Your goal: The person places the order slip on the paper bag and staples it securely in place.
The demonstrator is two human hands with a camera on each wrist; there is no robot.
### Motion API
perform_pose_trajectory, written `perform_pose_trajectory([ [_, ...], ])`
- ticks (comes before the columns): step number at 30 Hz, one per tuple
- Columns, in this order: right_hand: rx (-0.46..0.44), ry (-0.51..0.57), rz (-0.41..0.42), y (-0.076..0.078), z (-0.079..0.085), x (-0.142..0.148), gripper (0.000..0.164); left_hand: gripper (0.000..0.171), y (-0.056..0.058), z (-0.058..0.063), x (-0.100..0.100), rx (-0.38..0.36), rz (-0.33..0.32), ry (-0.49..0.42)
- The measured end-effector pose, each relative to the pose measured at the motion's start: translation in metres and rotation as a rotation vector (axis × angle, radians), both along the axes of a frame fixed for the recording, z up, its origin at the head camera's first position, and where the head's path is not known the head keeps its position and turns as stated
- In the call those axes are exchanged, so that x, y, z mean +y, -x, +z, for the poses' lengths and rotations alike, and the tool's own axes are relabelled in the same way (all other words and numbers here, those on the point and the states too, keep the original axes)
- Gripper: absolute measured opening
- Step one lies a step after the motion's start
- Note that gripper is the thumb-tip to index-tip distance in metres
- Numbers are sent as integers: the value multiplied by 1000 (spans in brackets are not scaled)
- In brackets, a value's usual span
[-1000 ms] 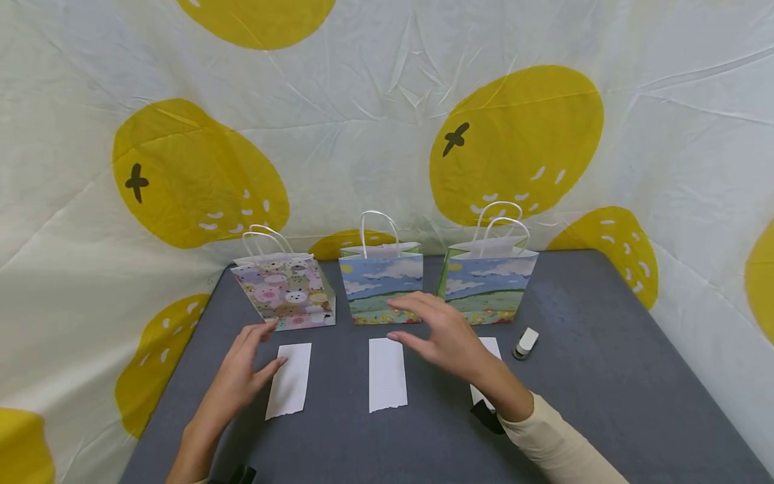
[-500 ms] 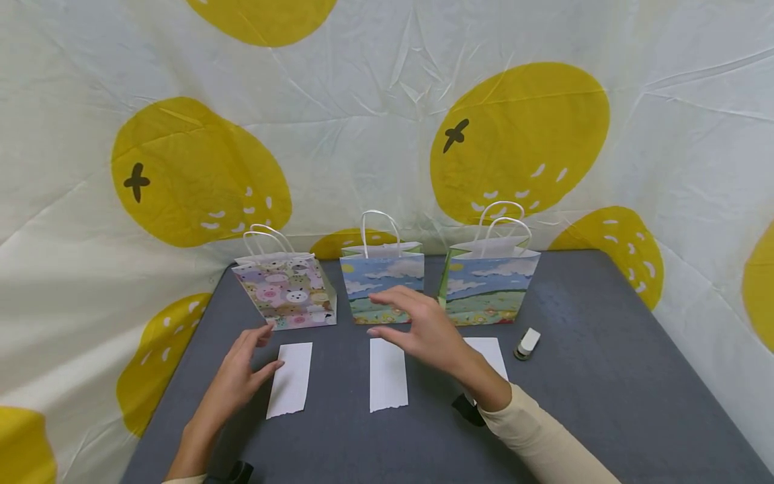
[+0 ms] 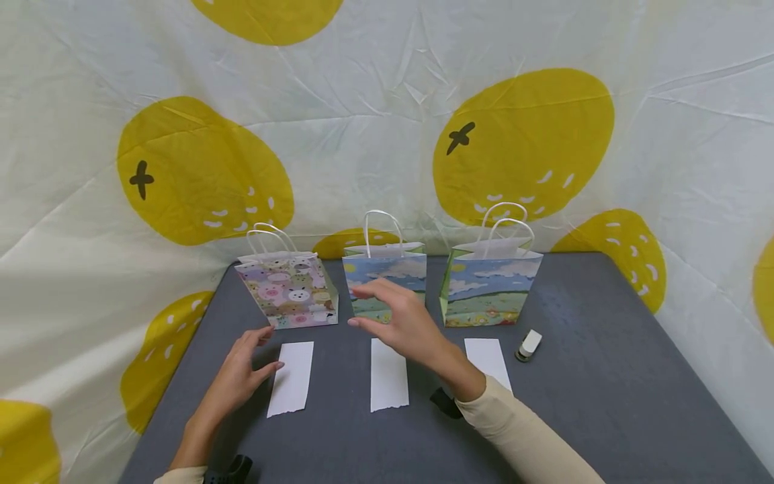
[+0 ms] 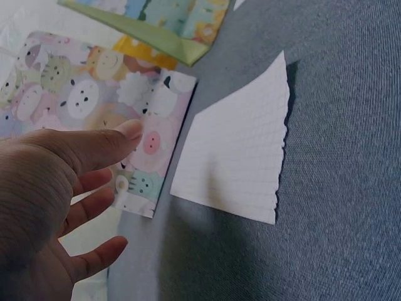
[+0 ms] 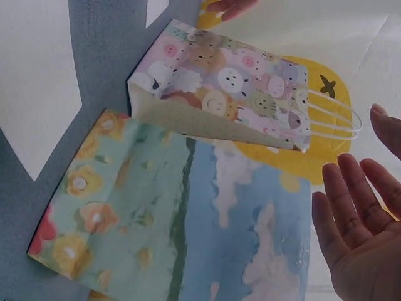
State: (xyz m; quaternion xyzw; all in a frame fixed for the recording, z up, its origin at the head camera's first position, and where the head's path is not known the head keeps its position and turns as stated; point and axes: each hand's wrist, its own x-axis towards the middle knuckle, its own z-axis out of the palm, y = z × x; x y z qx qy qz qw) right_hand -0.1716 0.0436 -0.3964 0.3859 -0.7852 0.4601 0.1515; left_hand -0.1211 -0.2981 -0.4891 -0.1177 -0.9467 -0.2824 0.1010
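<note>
My left hand (image 3: 240, 374) hovers at the left edge of the left white paper slip (image 3: 291, 378), thumb spread from loosely bent fingers, holding nothing. Just beyond it stands a pink paper gift bag (image 3: 290, 289) printed with animal faces, seen close in the left wrist view. My right hand (image 3: 411, 327) is raised over the top of the middle paper slip (image 3: 389, 386), thumb and fingers apart and nothing between them. It overlaps the middle gift bag (image 3: 357, 272), which shows a sky and meadow print. In the right wrist view the right fingers (image 5: 351, 216) are relaxed beside that bag.
A second meadow-print gift bag (image 3: 492, 289) stands at the right with white handles up. A third paper slip (image 3: 488, 363) lies before it, partly behind the right forearm. A small white-topped object (image 3: 529, 345) lies to its right on the grey table (image 3: 605, 376).
My right hand has moved left, from between the middle and right bags to in front of the middle bag, uncovering more of the right slip. The left hand stays almost still.
</note>
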Motion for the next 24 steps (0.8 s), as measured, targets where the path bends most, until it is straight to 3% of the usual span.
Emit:
perform_pose_trajectory([
  [15,6,-14,-34,16,-1,-22,52,71,10,-14,-9,-130,32,19],
  [24,1,-44,-95,22,0,-39,57,70,19,-24,-10,-161,26,-8],
])
